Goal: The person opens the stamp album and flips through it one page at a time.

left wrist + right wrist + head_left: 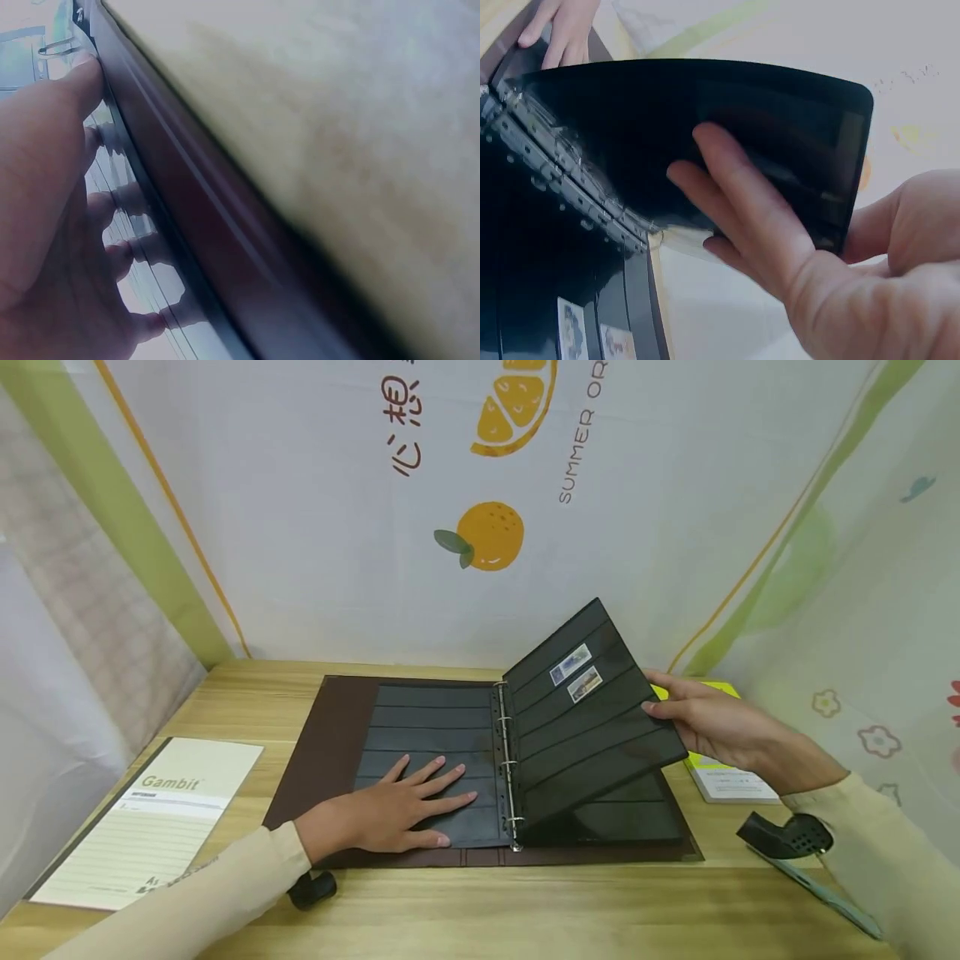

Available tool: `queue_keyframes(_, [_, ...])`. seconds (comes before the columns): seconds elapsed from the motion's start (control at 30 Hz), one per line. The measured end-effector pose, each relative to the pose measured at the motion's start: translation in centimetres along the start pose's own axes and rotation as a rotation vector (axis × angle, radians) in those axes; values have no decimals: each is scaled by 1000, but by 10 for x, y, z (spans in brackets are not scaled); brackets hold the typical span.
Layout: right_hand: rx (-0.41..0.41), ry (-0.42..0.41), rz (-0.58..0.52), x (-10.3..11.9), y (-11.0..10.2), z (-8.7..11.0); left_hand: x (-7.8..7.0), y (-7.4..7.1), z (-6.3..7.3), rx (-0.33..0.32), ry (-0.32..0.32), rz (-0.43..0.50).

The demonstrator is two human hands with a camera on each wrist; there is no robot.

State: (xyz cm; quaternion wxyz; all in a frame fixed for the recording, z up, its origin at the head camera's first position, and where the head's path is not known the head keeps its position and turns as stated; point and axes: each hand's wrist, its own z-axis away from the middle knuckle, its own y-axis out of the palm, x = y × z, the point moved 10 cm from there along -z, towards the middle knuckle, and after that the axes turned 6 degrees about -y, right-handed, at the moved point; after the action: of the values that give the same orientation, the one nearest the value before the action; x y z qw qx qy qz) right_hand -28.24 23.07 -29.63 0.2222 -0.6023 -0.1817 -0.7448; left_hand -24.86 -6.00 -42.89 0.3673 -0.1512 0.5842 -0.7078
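Note:
A brown ring-bound stamp album [300,760] lies spread on the wooden table, its metal rings running down the middle. My left hand [397,814] rests flat with spread fingers on the left black page [431,710]. At the right edge, my right hand [712,718] holds a raised black page [592,735] between thumb and fingers, tilted up from the rings. Two stamps [585,684] sit side by side in that page's upper strips. In the right wrist view, fingers [742,187] lie behind the lifted page [780,112], and two stamps [572,330] show on a page below it.
A Gambit notebook [157,818] lies at the left of the table. Behind my right hand is a yellow and white booklet [735,785]. Thin pale green tweezers or a similar tool [832,897] lie by the right forearm. A printed cloth [337,568] hangs behind the table.

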Motion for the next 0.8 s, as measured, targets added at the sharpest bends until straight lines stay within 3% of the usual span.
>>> queue_keyframes(0.3, [-57,47,-34,6,5,0,2,1,0,-13,6,1])
queue_keyframes(0.5, [-3,29,-109,3,17,-2,1,-1,-1,-7,14,0])
queue_keyframes(0.67, [-41,61,-60,3,22,-9,2,-1,0,-6,4,-2])
queue_keyframes(0.8, [-18,61,-53,9,30,-12,0,-2,0,-12,6,-8])
